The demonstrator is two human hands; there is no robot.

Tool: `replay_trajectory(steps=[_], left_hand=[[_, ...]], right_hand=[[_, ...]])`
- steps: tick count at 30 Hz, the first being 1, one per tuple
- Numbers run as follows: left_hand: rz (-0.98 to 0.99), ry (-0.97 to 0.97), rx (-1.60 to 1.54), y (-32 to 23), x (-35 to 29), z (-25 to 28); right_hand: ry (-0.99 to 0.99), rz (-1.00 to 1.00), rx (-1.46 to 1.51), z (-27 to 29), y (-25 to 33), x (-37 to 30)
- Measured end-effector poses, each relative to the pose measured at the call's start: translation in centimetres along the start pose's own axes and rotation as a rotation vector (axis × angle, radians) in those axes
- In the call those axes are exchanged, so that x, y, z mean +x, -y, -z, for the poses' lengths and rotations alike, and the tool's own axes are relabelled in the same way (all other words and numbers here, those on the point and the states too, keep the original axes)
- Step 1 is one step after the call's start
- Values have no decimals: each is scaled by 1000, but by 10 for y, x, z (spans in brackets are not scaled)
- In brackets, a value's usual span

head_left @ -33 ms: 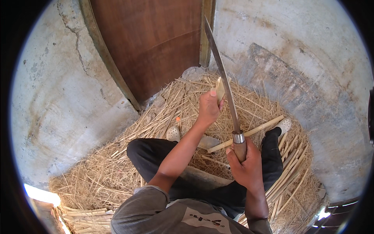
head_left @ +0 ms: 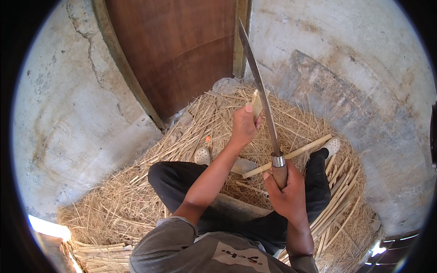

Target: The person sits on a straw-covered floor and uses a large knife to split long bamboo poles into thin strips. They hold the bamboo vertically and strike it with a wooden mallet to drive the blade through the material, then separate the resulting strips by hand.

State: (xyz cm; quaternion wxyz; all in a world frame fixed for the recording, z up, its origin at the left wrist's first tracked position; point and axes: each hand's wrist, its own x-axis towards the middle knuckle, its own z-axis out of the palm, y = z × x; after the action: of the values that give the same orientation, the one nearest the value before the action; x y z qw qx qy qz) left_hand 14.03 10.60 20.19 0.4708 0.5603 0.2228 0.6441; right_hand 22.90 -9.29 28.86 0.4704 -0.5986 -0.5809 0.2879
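Note:
My right hand (head_left: 289, 193) is closed round the wooden handle of a machete (head_left: 261, 84), below its shiny metal collar. The long, slightly curved dark blade points up and away, its tip in front of the door. Farther ahead, my left hand (head_left: 244, 125) grips a short, pale split piece of bamboo (head_left: 257, 105), thumb along its side. The blade passes just right of this piece and hides part of it; whether they touch I cannot tell. Beyond my right hand, a longer pale strip (head_left: 291, 154) lies slanting across the shavings near my right foot.
Shavings (head_left: 118, 204) cover the floor around my crossed legs. Several split strips (head_left: 337, 204) lie at the right, more (head_left: 102, 255) at the lower left. A thick log-like piece (head_left: 239, 207) lies by my legs. Ahead stand a brown door (head_left: 173, 50) and worn plaster walls (head_left: 346, 41).

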Motion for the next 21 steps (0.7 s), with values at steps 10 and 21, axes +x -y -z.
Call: replay_trajectory(steps=[10,21], left_hand=[[-1,-12,-11,-2,0,2],[-2,5,10,-2,-3,1]], right_hand=[[-63,-8,32,1,16,-1],[34,-79,27,0,-11,0]])
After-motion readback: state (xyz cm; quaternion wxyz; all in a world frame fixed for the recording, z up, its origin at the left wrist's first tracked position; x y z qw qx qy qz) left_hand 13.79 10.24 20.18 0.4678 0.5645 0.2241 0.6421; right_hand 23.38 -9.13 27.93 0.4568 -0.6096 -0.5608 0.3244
